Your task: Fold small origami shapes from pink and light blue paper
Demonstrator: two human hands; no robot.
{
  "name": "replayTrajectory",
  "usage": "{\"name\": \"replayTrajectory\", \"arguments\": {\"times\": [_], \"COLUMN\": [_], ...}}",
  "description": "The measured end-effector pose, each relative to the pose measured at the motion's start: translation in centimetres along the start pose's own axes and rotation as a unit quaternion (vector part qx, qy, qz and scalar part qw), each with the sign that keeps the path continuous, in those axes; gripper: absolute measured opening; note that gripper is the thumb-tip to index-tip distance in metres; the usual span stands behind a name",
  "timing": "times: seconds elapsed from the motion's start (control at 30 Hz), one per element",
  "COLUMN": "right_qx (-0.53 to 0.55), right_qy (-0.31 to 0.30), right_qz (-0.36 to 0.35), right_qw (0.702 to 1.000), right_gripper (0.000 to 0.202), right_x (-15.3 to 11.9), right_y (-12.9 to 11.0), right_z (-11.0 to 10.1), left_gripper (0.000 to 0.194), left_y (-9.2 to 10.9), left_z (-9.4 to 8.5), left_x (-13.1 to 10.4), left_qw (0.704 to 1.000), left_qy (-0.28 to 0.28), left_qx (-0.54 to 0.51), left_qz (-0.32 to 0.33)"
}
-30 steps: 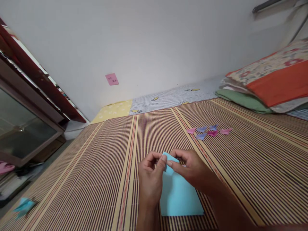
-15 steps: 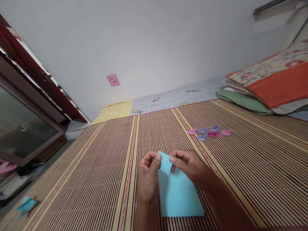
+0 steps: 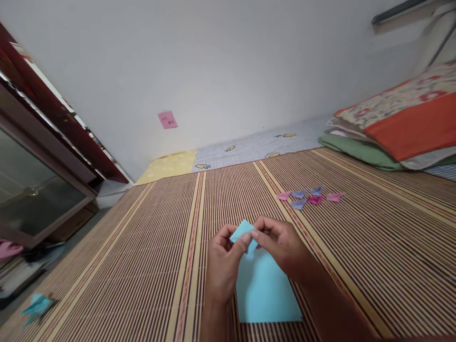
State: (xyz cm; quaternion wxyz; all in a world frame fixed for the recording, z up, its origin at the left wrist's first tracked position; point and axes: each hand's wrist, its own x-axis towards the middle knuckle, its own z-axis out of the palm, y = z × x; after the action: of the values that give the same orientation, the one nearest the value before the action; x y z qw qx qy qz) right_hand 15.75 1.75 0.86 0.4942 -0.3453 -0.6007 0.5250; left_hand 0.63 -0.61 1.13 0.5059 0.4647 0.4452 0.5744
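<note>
A small folded square of light blue paper is pinched between my two hands, one corner pointing up. My left hand grips it from the left, its thumb pressed flat across the front. On the right edge, my right hand holds it between thumb and fingers. The fingers behind the paper are partly hidden. Below lies a larger light blue sheet on the striped mat, its upper end covered by my hands.
Several small folded paper pieces, pink and purple, lie on the mat beyond my right hand. A crumpled-looking teal folded paper sits at the mat's left edge. Folded bedding is stacked at the right. A pink note is on the wall.
The small blue paper has turned so a corner points up. My left hand has shifted right, and its thumb now lies across the paper near the right thumb.
</note>
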Motion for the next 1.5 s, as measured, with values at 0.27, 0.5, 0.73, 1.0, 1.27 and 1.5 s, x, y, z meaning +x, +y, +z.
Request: {"name": "replayTrajectory", "arguments": {"times": [0.27,0.5,0.73,1.0,1.27,1.5], "right_qx": [-0.016,0.020,0.072,0.058,0.086,0.095], "right_qy": [0.013,0.068,0.068,0.069,-0.062,-0.058], "right_qz": [-0.014,-0.020,0.019,0.006,-0.021,0.013], "right_qw": [1.000,0.997,0.995,0.996,0.994,0.994], "right_gripper": [0.018,0.023,0.025,0.032,0.018,0.020], "right_x": [0.2,0.3,0.3,0.6,0.3,0.1], "right_y": [-0.6,-0.3,-0.1,0.2,0.0,-0.3], "right_z": [0.0,0.1,-0.5,-0.3,-1.1,-1.0], "left_gripper": [0.026,0.022,0.040,0.031,0.031,0.030], "left_y": [0.3,0.1,0.6,0.0,-1.0,-1.6], "left_z": [0.2,0.1,-0.4,0.2,1.7,2.6], "left_x": [-0.3,-0.4,-0.3,0.0,0.2,0.6], "left_qw": [1.000,0.997,0.995,0.996,0.927,0.953], "left_qy": [-0.026,-0.080,-0.074,-0.035,-0.145,-0.116], "left_qx": [0.014,-0.001,0.065,-0.067,-0.297,-0.238], "left_qz": [0.001,-0.020,0.026,-0.038,-0.178,-0.145]}}
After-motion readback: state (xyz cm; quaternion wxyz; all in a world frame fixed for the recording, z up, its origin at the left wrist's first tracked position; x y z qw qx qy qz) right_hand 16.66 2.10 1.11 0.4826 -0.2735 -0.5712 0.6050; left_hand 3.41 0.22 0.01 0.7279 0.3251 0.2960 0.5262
